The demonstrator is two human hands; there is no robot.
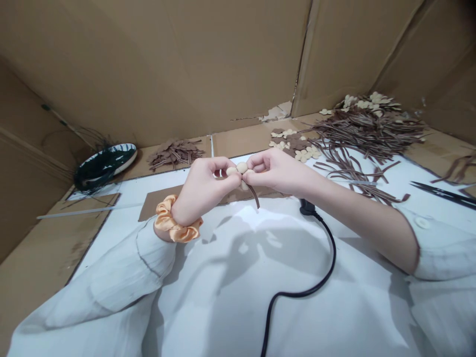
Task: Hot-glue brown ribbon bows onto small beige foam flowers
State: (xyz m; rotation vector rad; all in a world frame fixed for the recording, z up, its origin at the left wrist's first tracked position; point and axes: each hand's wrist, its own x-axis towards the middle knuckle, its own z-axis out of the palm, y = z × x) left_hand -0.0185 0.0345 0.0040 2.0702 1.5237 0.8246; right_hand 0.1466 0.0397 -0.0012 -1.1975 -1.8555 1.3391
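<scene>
In the middle of the frame I see two bare hands meeting over a small cream flower (242,168). The left hand (203,183) pinches its left side between thumb and finger; the right hand (277,171) pinches its right side the same way, the fingertips nearly together. A brown strip (255,195) hangs from the flower, slanting down to the right. Behind the hands lies a flat piece of cardboard (156,202) on the white tabletop (193,307). An orange scrunchie (174,220) circles the left wrist.

Just below the right forearm, a black plug (307,207) trails a cord (332,253) to the bottom edge. At upper right sits a big heap of strips (372,126), with pale flowers on top; smaller cut flowers (297,144) lie to its left. Dark, pointed tweezers (444,193) rest at the right edge. Left of centre there is a brown pile (174,151), and farther left a dish (128,152) with dark thread (94,168) spilling over its rim.
</scene>
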